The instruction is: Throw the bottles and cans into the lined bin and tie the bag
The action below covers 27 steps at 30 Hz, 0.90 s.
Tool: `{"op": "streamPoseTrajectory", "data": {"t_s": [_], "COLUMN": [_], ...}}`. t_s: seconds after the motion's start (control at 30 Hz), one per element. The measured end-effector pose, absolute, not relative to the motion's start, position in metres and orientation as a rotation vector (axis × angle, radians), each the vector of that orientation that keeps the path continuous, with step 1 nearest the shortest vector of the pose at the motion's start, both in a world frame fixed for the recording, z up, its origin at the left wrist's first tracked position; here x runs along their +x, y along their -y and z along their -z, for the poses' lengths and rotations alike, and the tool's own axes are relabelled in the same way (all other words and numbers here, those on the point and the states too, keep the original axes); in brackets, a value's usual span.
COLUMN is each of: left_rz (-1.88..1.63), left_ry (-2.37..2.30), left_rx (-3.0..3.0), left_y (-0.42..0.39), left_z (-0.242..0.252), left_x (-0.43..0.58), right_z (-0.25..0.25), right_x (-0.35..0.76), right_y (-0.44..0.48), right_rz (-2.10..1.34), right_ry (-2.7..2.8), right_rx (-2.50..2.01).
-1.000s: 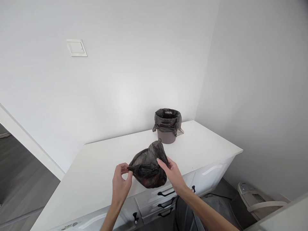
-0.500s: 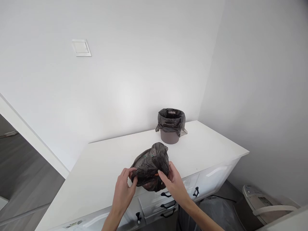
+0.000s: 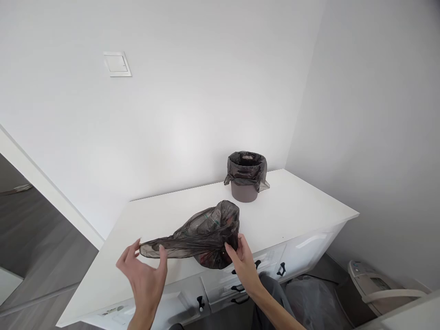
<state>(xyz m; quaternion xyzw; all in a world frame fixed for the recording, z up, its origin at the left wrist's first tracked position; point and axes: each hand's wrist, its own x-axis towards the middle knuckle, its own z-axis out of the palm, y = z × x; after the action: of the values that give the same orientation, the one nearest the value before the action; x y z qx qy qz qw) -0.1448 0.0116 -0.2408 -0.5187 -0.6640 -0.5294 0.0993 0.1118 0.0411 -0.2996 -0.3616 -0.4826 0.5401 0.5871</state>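
Floor at far left: grey wood-look boards (image 3: 34,233) showed beyond a white door frame (image 3: 51,188).
Wall: a white light switch (image 3: 117,64) sat high on the pale wall.
Bench: a white top (image 3: 302,201) ran along the wall, with glossy white drawers and doors below.
Left hand: the left hand (image 3: 141,275) had thumb and fingers spread apart, gripping the flattened, stretched end of the bin bag.
Bin bag: the black, see-through bin bag (image 3: 206,233) was between both hands, over the front part of the bench, narrow at the left and bulging at the right; green and reddish contents showed through. Whether its underside touched the bench could not be told.
Right hand: the right hand (image 3: 243,262) pinched the bulging side, thumb in front.
Bin: a small grey-brown bin (image 3: 244,192) stood upright near the wall, beyond the bag and apart from it, a black liner (image 3: 245,172) folded over its rim.
Lower right: a clear plastic bag (image 3: 305,300) lay near a grey appliance (image 3: 373,279) with buttons and a small display.
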Motion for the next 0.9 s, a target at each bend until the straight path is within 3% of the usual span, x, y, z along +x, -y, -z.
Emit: {"op": "streamPoseTrajectory", "data": {"t_s": [0.13,0.27,0.53,0.9], "left_rz": [1.159,0.829,0.773,0.609], "left_ry": [1.400,1.299,1.418,1.542], "left_rx": [-2.008,-2.286,-2.396,-2.263], "left_y": [0.005,0.005,0.013,0.006], "left_z": [0.230,0.246,0.271,0.292], "left_x": [-0.111,-0.095,-0.109,-0.137], "right_z": [0.291,0.287,0.312,0.330], "right_x": [0.111,0.117,0.117,0.097], "right_y": [-0.039,-0.029,-0.009,-0.028], "right_rz": [-1.294,-1.258,-1.255,-1.344], "right_ry": [1.104,1.107,0.977,0.847], "right_rx": [-0.797,-0.853,-1.068,-0.946]}}
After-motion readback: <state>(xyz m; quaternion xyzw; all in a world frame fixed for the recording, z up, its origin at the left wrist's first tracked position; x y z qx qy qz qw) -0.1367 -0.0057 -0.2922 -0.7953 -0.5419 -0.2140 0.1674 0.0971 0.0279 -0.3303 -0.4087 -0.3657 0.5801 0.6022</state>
